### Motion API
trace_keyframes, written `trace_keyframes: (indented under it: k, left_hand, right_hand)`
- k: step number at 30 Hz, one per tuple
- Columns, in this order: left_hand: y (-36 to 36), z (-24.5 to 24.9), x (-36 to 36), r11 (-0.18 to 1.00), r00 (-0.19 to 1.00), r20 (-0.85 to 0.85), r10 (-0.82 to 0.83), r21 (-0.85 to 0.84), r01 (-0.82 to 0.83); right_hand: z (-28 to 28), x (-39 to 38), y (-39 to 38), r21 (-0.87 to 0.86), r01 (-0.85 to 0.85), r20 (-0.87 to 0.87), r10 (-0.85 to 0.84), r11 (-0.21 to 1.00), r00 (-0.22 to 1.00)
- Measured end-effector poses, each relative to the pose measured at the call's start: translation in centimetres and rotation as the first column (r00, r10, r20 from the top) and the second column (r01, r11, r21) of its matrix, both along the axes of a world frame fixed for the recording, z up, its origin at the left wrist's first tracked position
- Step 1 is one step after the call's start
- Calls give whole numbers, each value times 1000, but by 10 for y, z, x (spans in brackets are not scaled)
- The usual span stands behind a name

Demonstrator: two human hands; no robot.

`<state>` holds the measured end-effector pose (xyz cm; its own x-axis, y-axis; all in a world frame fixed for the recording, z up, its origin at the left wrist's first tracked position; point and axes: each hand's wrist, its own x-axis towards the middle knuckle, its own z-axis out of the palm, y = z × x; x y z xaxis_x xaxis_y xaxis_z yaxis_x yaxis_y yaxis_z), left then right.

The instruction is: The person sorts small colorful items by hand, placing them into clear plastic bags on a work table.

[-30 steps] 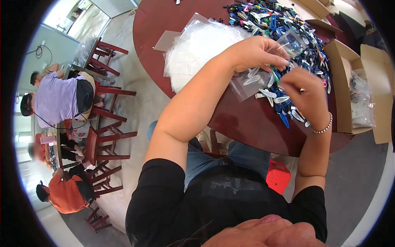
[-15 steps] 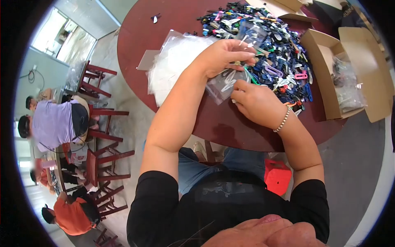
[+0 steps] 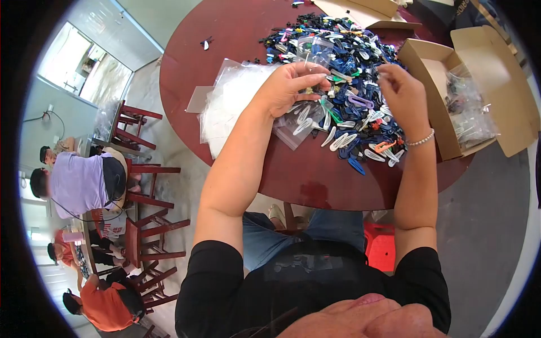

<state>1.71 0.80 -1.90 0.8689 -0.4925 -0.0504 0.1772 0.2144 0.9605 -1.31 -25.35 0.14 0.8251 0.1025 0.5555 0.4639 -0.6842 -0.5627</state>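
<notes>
A large heap of snap hair clips [image 3: 369, 115], mostly dark blue, black and white, covers the middle of the round table. My left hand [image 3: 296, 87] is curled at the heap's left edge, with a few small clips between its fingers. Under it lies a clear plastic bag [image 3: 288, 137], with white clips showing on or in it. Another clear bag [image 3: 314, 50] lies on the clips just beyond my fingers. My right hand [image 3: 404, 101] is over the heap's right side, fingers bent together; what they hold, if anything, is hidden.
A stack of clear bags [image 3: 228, 107] lies left of my forearm on the dark red table [image 3: 189, 45]. An open cardboard box [image 3: 431, 101] with filled bags stands at the right, another box [image 3: 366, 14] behind the heap. Several people sit by wooden stools [image 3: 143, 236] at far left.
My right hand has moved away from my left hand and the bag, out to the right side of the heap. White clips near the table's front now show uncovered. My left hand stays nearly in place.
</notes>
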Motion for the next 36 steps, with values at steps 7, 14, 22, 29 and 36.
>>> trace_keyframes:
  k: [7,14,22,29,36]
  left_hand:
    - [2,4,-2,1000,1000,17,-3,12,3]
    - [1,3,-3,1000,1000,6,0,-28,0]
    - [4,7,-4,999,1000,8,16,-34,-16]
    - [5,11,-5,995,997,12,81,-56,-80]
    - [2,5,-3,997,997,15,73,-28,-72]
  right_hand:
    - [-20,14,-6,-164,36,-77,-49,986,996]
    - [-17,-7,34,-201,52,-30,-60,978,998]
    - [-20,16,-3,-100,112,90,-103,989,991]
    - [-22,-1,43,-88,-128,-7,128,988,992]
    - [-32,12,45,-97,-85,79,93,992,993]
